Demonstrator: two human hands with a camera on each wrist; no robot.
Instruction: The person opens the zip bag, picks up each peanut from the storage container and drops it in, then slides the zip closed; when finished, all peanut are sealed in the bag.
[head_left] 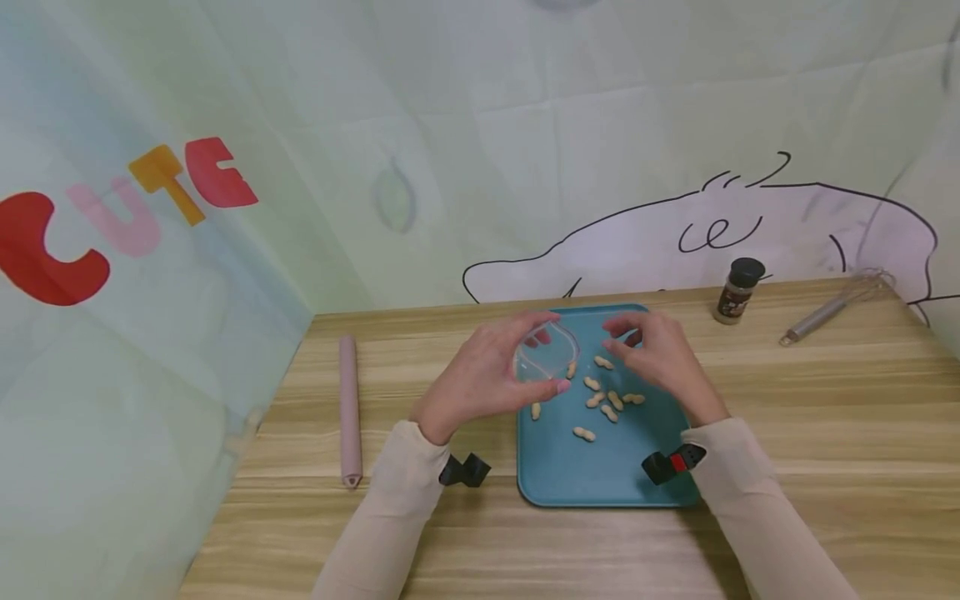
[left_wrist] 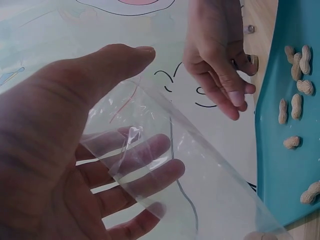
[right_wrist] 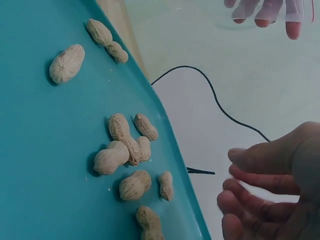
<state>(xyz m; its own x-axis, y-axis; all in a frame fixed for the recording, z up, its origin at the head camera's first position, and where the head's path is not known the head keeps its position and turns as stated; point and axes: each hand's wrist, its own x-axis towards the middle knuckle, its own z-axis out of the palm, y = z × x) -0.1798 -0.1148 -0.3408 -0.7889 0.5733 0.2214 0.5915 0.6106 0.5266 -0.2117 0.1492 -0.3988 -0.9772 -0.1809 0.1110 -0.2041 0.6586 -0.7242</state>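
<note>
A clear plastic bag with a thin red line (left_wrist: 132, 130) spans the thumb and fingers of my left hand (head_left: 480, 375), which holds it above the left part of the blue tray (head_left: 555, 483). In the left wrist view, the fingers show through the film. My right hand (head_left: 656, 354) hovers over the tray's far right part, its fingers loosely bent and nothing visible between them. In the right wrist view, the right thumb is close to the index finger (right_wrist: 265, 179). Several unshelled peanuts (head_left: 615, 400) lie scattered on the tray, some clustered near its middle.
A pinkish rod (head_left: 349, 412) lies on the wooden table (head_left: 442, 542) left of the tray. Behind the tray on the right stands a black-capped jar (head_left: 735, 292), with a whisk (head_left: 825, 312) farther right. A printed cloth (head_left: 450, 150) hangs behind the table.
</note>
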